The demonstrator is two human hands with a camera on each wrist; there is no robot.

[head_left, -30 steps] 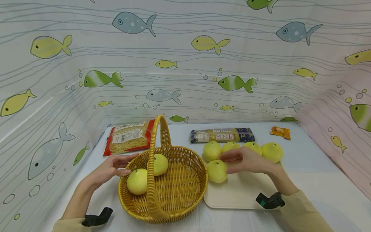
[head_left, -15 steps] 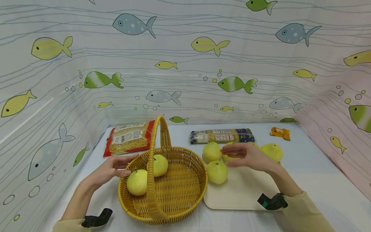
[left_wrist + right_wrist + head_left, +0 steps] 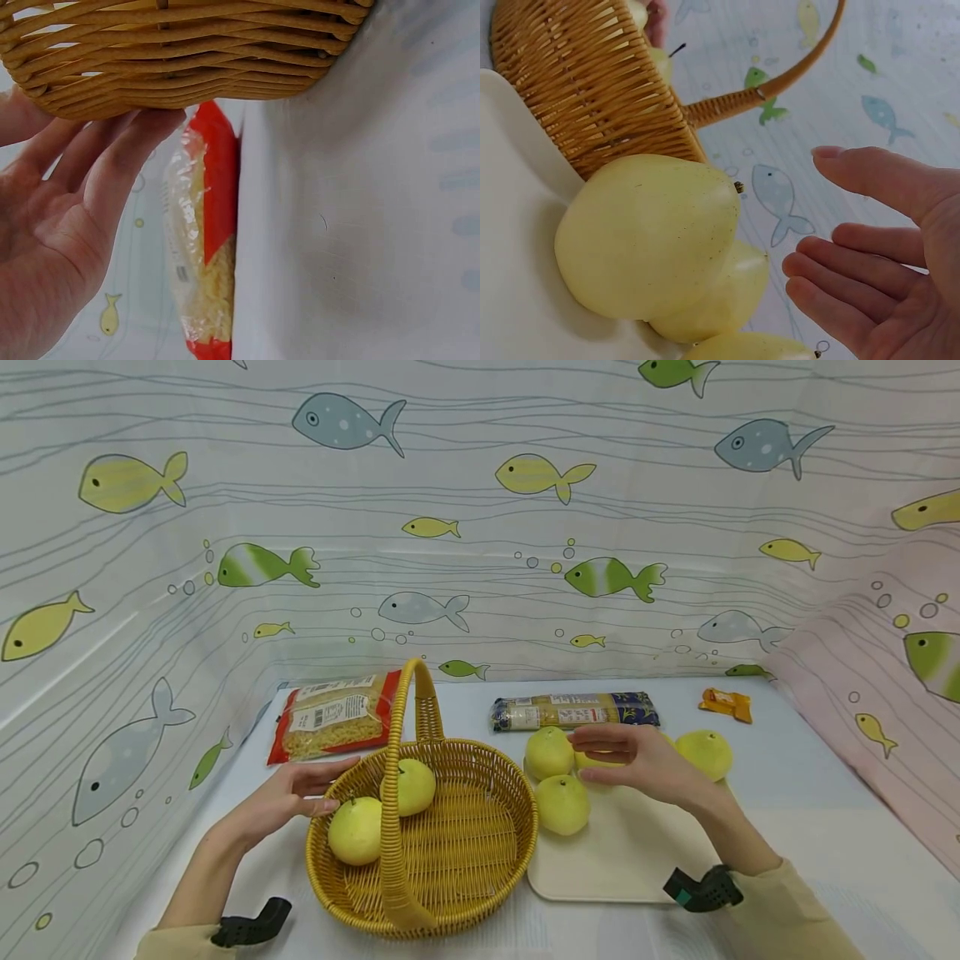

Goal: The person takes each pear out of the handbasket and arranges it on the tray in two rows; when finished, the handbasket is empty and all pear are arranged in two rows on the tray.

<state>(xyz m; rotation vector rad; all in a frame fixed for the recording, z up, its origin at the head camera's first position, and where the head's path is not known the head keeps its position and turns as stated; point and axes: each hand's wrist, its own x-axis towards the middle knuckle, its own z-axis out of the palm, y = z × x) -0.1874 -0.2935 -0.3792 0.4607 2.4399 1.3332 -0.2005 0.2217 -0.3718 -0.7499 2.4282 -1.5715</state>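
Observation:
My left hand point(image 3: 279, 793) rests against the left side of a wicker basket point(image 3: 457, 852), fingers extended along its outer wall and thumb by the rim. Inside the basket's left half lie two pale yellow pears point(image 3: 356, 833), partly behind the tall handle point(image 3: 392, 777). My right hand point(image 3: 637, 764), fingers loosely extended and holding nothing, hovers over the back of a cream tray point(image 3: 615, 868). Just left of its fingertips are the front pear point(image 3: 562, 806) and another pear point(image 3: 549, 753) behind it. Further pears on the tray are partly hidden by this hand.
A red-edged pasta bag point(image 3: 333, 718) lies behind the basket at the left. Behind the pears is a long spaghetti pack point(image 3: 573, 711), with a small orange packet point(image 3: 726, 703) at the back right. Fish-printed curtain point(image 3: 480, 552) encloses the table on three sides.
My right hand has lifted off the front pear and shifted slightly up and back; that pear stays on the tray. The left hand and basket have not moved.

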